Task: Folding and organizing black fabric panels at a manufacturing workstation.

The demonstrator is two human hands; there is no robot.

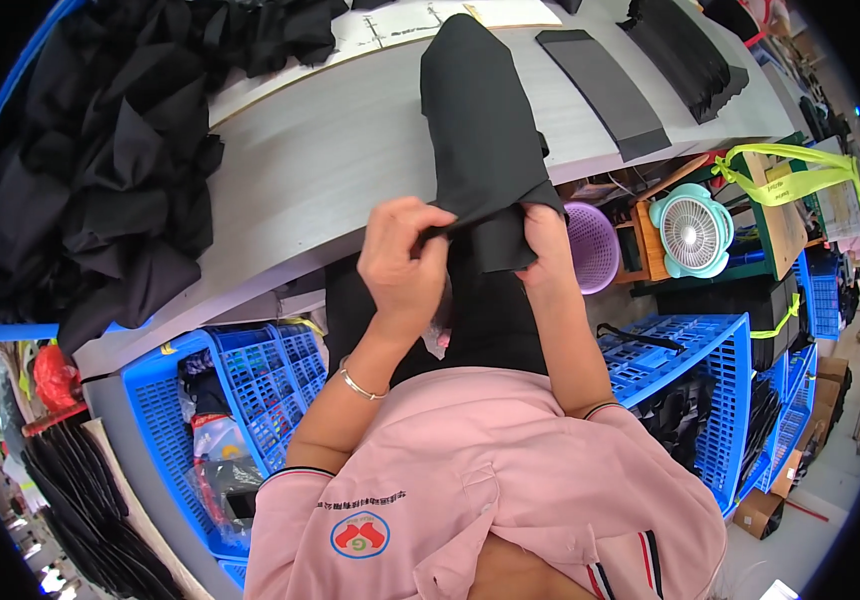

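Observation:
A long black fabric piece [482, 120] stretches from the grey table over its near edge, its far end rounded to a blunt point. At its near end my left hand [405, 255] pinches the left edge of the cloth between thumb and fingers. My right hand [545, 240] grips the right edge, with some fingers tucked behind or inside the fold and hidden. Between the hands the near end is folded and hangs a little below the table edge.
A blue bin of crumpled black fabric [140, 150] stands at the left. On the table [300, 160] lie a flat dark strip [605, 90] and a stack of black pieces [685, 55]. Blue baskets [170, 420] flank me; a purple basket [590, 247] and a turquoise fan [691, 232] are right.

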